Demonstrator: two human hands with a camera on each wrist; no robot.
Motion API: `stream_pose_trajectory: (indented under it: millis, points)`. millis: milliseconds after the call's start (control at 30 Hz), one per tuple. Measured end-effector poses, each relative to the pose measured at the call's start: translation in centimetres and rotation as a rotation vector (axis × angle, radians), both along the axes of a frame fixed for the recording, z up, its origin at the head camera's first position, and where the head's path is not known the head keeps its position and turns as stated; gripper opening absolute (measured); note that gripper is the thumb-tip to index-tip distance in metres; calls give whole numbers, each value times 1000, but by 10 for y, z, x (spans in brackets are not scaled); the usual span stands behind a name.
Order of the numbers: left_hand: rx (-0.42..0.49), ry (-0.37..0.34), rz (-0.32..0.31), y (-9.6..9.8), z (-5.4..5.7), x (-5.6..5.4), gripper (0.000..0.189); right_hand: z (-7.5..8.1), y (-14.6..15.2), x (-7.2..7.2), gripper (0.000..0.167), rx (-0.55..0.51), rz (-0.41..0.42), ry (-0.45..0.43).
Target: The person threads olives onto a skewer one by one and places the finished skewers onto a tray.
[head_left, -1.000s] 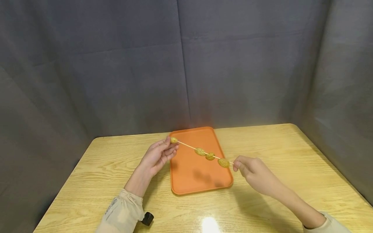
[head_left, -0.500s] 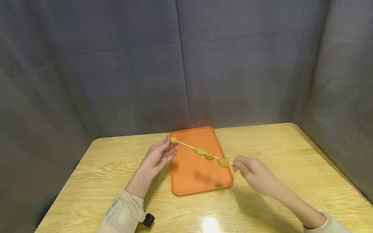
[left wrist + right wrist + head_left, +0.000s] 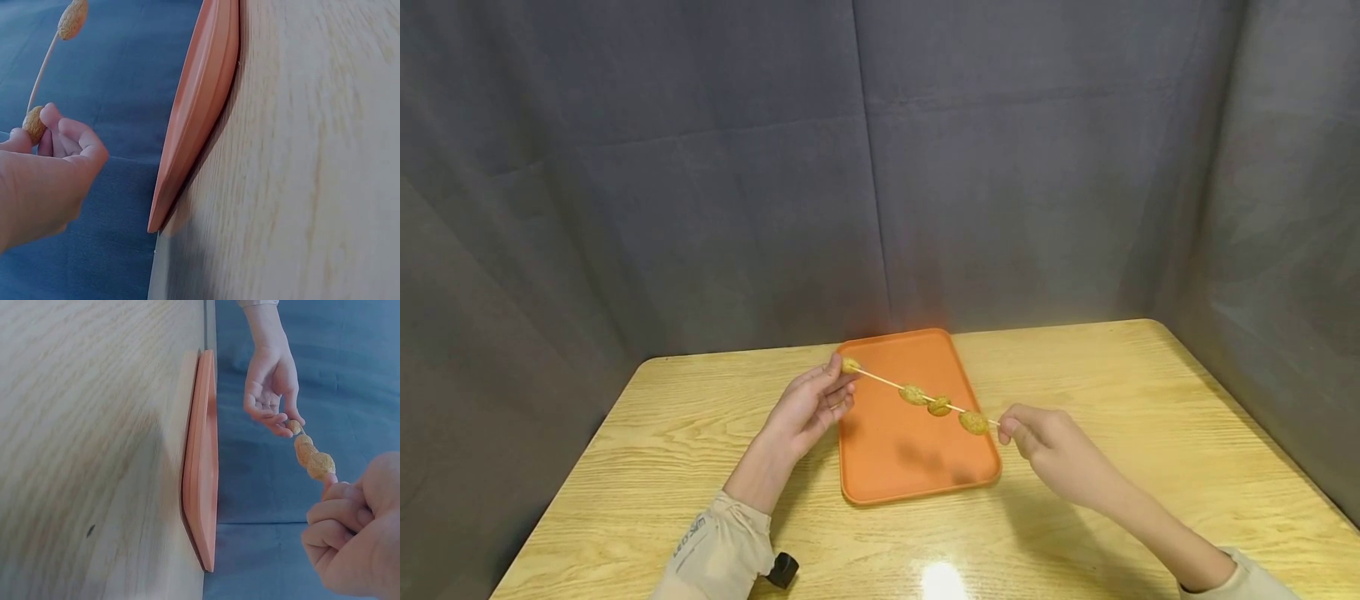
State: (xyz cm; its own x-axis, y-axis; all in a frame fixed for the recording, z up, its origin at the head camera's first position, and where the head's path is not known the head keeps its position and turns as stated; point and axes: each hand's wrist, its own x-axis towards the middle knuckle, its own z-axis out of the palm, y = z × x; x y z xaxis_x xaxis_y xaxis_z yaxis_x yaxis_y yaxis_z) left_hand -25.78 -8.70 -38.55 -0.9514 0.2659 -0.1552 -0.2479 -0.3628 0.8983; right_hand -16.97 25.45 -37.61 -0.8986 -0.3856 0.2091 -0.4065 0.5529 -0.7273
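A thin pale skewer (image 3: 880, 379), threaded with several wrinkled yellow-brown oval pieces, slants across the space between both hands, above an orange tray (image 3: 880, 442). My left hand (image 3: 801, 410) pinches the end piece (image 3: 34, 124) at the skewer's upper left tip between thumb and fingers. At the lower right, my right hand (image 3: 1054, 454) pinches the bare end of the stick, close to the nearest piece (image 3: 973, 422). Two more pieces sit close together near the middle, with a stretch of bare stick between them and the left end piece. The right wrist view shows both hands lifted clear of the tray.
The tray lies flat on a light wood-grain table (image 3: 685, 433), towards its back edge. Dark grey curtains (image 3: 760, 208) stand behind and at both sides. A small black object (image 3: 783, 570) shows beside the left sleeve (image 3: 722, 550).
Both hands keep their hold on the skewer. In the head view the left hand and the end piece have shifted very slightly down and to the right.
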Motion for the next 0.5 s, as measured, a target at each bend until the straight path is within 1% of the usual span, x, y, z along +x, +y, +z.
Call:
stream_pose_trajectory:
  millis: [233,500]
  points:
    - [12,9,-28,-1,-1,0,23,-1,-2,-1,25,-26,15,-16]
    - [38,-17,-25,1,-1,-1,21,-3,0,-2,27,-18,11,-25]
